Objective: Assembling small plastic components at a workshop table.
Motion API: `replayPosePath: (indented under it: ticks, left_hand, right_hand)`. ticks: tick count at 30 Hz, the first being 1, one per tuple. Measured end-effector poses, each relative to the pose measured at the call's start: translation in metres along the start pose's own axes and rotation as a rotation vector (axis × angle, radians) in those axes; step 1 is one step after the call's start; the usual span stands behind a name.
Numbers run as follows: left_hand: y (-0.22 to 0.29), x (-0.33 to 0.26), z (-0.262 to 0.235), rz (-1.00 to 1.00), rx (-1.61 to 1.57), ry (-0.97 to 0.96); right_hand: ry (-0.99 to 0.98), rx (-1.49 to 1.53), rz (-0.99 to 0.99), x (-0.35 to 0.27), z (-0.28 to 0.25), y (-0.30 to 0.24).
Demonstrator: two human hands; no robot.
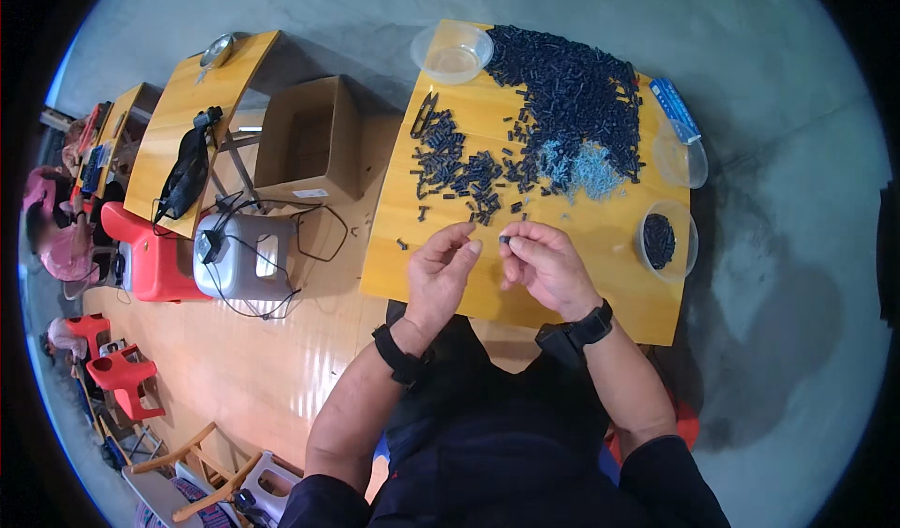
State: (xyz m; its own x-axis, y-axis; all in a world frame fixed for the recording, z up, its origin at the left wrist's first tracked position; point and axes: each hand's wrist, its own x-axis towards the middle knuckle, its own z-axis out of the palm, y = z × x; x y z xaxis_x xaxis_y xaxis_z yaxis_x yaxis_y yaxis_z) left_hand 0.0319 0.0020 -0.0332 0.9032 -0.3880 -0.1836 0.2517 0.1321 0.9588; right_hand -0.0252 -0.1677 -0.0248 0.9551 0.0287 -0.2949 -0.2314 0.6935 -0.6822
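Observation:
Above the table's near side, my right hand (pixel 551 266) pinches a small dark cylindrical piece (pixel 505 239) between thumb and fingertips. My left hand (pixel 441 273) is beside it, a small gap apart, with thumb and forefinger closed together. Whatever those fingertips hold, if anything, is too small to make out. Just beyond my hands lies a loose group of small black cylindrical pieces (pixel 480 174). A large heap of similar black pieces (pixel 581 88) covers the far right of the table, with a pile of tiny light blue pieces (pixel 586 170) at its near edge.
The yellow wooden table (pixel 600 294) carries a clear round bowl (pixel 454 58) at far left, black tweezers (pixel 424 116), and a tub of black pieces (pixel 659 241) at right. A blue box (pixel 675 108) rests by another clear container (pixel 680 161). Leftward stand a cardboard box (pixel 309 144) and a grey stool (pixel 246 261).

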Motion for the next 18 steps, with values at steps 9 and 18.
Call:
replayPosePath:
  ticks: [9,18]
  left_hand:
    - [0.013,-0.038,0.018,-0.036,-0.07,-0.101]
    - [0.022,-0.042,0.009,-0.299,0.208,-0.325]
  right_hand:
    - [-0.065,-0.118,-0.03,-0.029,0.014,-0.004]
    - [-0.011,-0.702,0.032,-0.055,0.014,-0.007]
